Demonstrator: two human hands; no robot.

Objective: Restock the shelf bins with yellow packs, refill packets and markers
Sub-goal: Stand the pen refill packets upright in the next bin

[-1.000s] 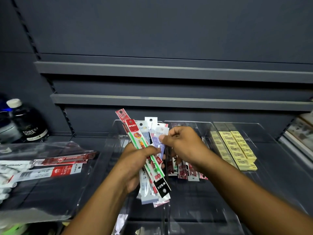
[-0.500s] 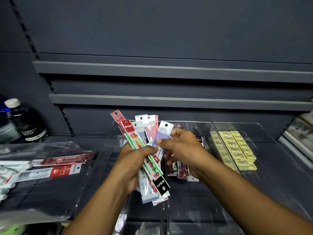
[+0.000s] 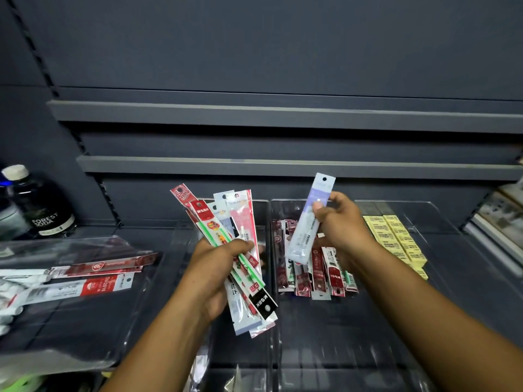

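My left hand point(image 3: 218, 267) grips a fanned bundle of refill packets point(image 3: 226, 222), red, green and pale blue, above the left clear bin point(image 3: 184, 244). My right hand point(image 3: 342, 224) pinches a single pale-blue refill packet point(image 3: 310, 222) and holds it tilted over the middle clear bin point(image 3: 276, 321). Several dark red refill packets point(image 3: 319, 273) lie in that middle bin under the hand. Yellow packs point(image 3: 396, 236) lie in rows in the right clear bin point(image 3: 452, 250).
A clear tray point(image 3: 70, 335) at left holds red-and-white refill packets point(image 3: 93, 287) and white items. A dark soda bottle point(image 3: 39, 205) stands at the back left. Grey shelf rails point(image 3: 283, 165) run across the back wall. Boxed goods point(image 3: 501, 219) sit at far right.
My right hand has pulled the pale-blue packet out of the bundle and carried it right and up, over the middle bin. The left hand keeps the bundle where it was.
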